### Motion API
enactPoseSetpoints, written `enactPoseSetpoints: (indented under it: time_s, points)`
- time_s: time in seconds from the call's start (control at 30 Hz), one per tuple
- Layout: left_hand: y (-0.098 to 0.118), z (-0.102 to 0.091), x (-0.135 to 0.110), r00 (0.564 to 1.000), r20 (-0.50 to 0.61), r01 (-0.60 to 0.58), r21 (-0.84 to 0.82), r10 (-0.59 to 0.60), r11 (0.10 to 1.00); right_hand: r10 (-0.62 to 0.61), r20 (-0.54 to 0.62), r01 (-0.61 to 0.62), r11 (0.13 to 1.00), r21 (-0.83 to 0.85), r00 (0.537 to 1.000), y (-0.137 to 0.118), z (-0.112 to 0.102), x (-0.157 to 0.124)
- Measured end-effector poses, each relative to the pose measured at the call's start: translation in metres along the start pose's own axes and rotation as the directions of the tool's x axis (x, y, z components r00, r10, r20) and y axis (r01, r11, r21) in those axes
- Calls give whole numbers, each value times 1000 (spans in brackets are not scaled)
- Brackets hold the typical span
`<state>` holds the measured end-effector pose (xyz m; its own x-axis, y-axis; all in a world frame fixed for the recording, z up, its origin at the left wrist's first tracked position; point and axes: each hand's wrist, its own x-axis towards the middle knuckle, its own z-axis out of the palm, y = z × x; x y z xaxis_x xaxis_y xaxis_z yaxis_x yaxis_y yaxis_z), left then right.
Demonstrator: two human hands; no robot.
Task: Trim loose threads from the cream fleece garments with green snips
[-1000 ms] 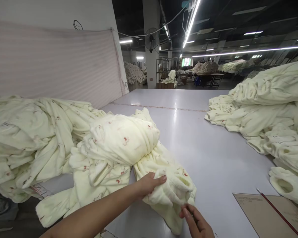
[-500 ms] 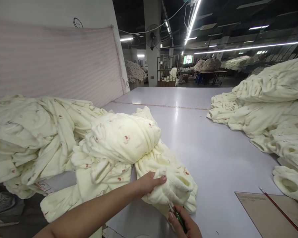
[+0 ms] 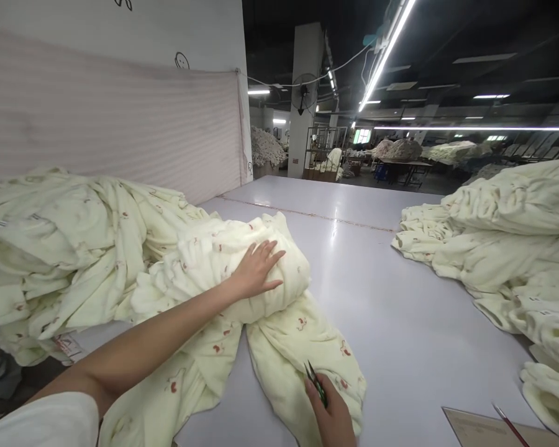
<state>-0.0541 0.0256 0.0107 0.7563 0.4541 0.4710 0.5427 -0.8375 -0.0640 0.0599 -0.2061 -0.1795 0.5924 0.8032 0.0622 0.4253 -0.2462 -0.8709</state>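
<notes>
A cream fleece garment point(image 3: 302, 347) with small red prints lies bunched on the grey table point(image 3: 400, 323) in front of me. My left hand point(image 3: 257, 268) rests flat on the garment's rolled upper part, fingers spread. My right hand point(image 3: 331, 417) sits at the bottom edge on the garment's lower leg. It is closed on small green-handled thread snips point(image 3: 315, 376) whose blades point up and away.
A heap of the same printed fleece point(image 3: 65, 242) lies at my left against a striped cloth wall. Another cream pile point(image 3: 512, 248) fills the right side. A brown board point(image 3: 484, 428) with a red stick point(image 3: 510, 424) lies at the bottom right.
My left hand let go of the garment's leg end and moved up onto the rolled part, now flat and open. The leg end now lies spread on the table. My right hand keeps the snips.
</notes>
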Motion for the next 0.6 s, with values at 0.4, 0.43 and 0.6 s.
enactPoseSetpoints:
  time_s: [0.4,0.43,0.6]
  points:
    - [-124,-19,46,914,118,329,344,-388,879,-204,-38,183,933,-309,978,78,32,2]
    - [-133,-20,42,890,83,392,359,-447,847,-210,-50,187,939,-290,976,78,34,1]
    - [-129,8,2,837,45,506,317,-546,802,-158,-125,147,985,-91,980,63,27,5]
